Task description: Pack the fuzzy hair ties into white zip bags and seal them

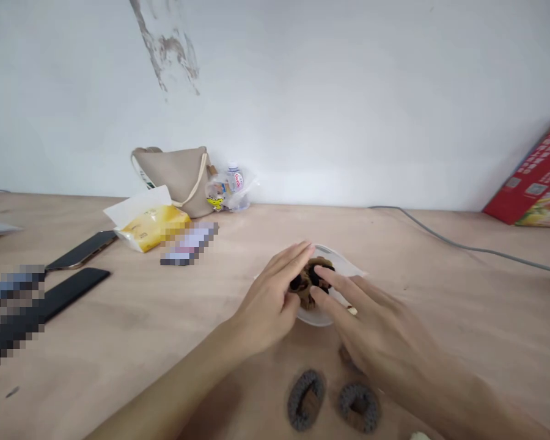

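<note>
Reaching over the worktop [119, 330], we are pinching a brown scrunchie [308, 293] in the narrow grip of our left hand [270, 302]. The scrunchie is lying on a white dish [344, 264] mid-worktop. Our right hand [376, 333] is touching it with flat fingertips [333, 280], its grip wide and holding nothing. Two grey scrunchies [306, 398] are lying just nearer to us.

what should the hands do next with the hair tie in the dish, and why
Probably pinch the brown hair tie firmly with the left hand. Both hands touch it in the white dish, the right hand with flat open fingers, so neither clearly holds it yet.
</note>
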Action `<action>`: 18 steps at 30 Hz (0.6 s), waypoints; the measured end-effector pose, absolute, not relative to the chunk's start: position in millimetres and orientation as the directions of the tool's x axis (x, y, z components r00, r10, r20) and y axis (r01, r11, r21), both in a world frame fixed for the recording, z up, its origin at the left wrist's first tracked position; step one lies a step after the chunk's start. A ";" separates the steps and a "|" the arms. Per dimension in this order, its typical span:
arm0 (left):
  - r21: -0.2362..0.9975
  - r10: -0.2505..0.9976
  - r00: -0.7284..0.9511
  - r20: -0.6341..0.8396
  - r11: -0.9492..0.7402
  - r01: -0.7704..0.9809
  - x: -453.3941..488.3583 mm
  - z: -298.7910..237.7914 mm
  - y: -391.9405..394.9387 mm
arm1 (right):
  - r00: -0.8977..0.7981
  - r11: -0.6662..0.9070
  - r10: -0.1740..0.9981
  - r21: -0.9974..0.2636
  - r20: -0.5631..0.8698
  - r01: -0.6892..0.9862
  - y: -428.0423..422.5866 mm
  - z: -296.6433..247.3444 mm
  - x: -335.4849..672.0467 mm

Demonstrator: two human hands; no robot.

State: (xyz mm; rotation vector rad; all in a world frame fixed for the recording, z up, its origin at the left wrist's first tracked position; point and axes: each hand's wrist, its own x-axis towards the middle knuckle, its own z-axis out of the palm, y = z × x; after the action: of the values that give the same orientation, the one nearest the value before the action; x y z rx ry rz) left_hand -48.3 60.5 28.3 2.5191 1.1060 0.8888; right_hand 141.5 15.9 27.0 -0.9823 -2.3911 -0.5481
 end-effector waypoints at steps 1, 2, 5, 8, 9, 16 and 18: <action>0.456 0.737 0.523 0.428 -0.676 0.579 -47.1 29.2 58.9 | -0.617 0.663 0.527 0.171 0.584 0.729 16.7 27.2 145.3; 0.459 0.739 0.524 0.422 -0.673 0.579 -46.0 30.1 57.4 | -0.615 0.679 0.526 0.146 0.588 0.720 16.5 27.1 150.6; 0.448 0.729 0.539 0.421 -0.684 0.576 -43.9 31.4 55.2 | -0.566 0.704 0.549 0.025 0.614 0.710 10.8 24.1 176.3; 0.436 0.730 0.530 0.431 -0.683 0.586 -43.8 30.4 56.4 | -0.532 0.688 0.585 -0.027 0.612 0.725 1.5 15.4 208.6; 0.437 0.737 0.519 0.433 -0.675 0.595 -43.8 29.9 57.1 | -0.544 0.692 0.588 -0.026 0.599 0.721 -1.8 11.1 217.8; 0.450 0.767 0.485 0.420 -0.640 0.623 -41.4 28.0 59.5 | -0.569 0.725 0.619 -0.115 0.541 0.679 -19.9 -12.2 223.3; 0.447 0.764 0.489 0.421 -0.643 0.621 -40.7 27.6 59.6 | -0.583 0.743 0.621 -0.158 0.524 0.650 -20.8 -14.1 214.7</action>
State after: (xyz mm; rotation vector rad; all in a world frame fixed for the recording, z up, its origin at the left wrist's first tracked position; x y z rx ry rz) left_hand -40.7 59.6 27.6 2.5001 1.1856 0.8836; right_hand 214.7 -20.8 -14.1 -0.9566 -2.3789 -0.0682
